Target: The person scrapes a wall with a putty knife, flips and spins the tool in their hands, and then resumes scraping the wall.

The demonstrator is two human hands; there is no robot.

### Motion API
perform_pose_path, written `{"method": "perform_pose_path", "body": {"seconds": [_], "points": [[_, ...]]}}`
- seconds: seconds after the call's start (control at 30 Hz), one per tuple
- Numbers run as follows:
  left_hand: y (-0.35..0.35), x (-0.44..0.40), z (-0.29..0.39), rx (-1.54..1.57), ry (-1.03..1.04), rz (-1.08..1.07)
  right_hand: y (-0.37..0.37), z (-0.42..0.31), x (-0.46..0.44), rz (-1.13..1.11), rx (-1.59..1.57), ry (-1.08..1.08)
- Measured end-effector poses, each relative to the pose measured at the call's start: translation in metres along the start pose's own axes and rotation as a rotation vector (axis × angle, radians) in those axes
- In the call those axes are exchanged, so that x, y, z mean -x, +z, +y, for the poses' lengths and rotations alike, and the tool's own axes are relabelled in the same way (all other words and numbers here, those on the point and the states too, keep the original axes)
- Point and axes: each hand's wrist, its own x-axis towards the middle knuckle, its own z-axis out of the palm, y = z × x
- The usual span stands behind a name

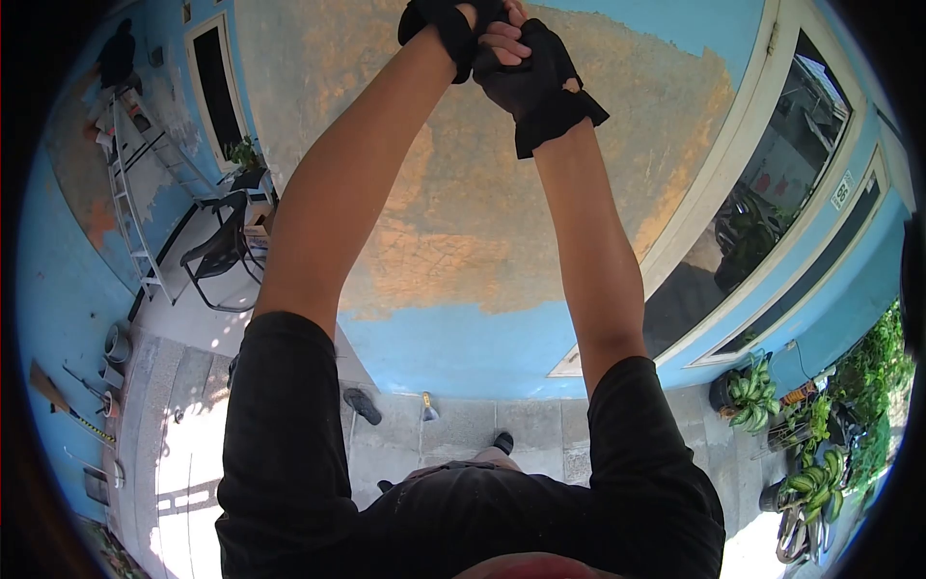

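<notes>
Both arms reach up to the top of the head view, in front of a wall (pixel 453 232) whose blue paint is stripped to a grey and orange patch. My left hand (pixel 461 21), in a black fingerless glove, is partly cut off by the top edge. Close against it is my right hand (pixel 521 56), also in a black fingerless glove, with its fingers curled. Whatever the fingers hold, if anything, is hidden. A scraper-like tool (pixel 429 407) lies on the paving near the wall's foot.
At the left, a person (pixel 118 53) is by a stepladder (pixel 125 193); a black chair (pixel 222 246) stands nearer. Potted plants (pixel 752 396) line the right side, below a glazed door (pixel 781 145). A dark shoe (pixel 363 405) is on the paving.
</notes>
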Motion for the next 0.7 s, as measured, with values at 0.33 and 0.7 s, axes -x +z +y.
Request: {"method": "perform_pose_path", "body": {"seconds": [0.33, 0.7], "points": [[-0.004, 0.013, -0.020, 0.002, 0.009, 0.099, -0.009, 0.009, 0.013, 0.062, 0.029, -0.076], [0.017, 0.011, -0.026, 0.001, 0.030, 0.158, -0.011, -0.005, 0.016, 0.076, 0.086, -0.022]]}}
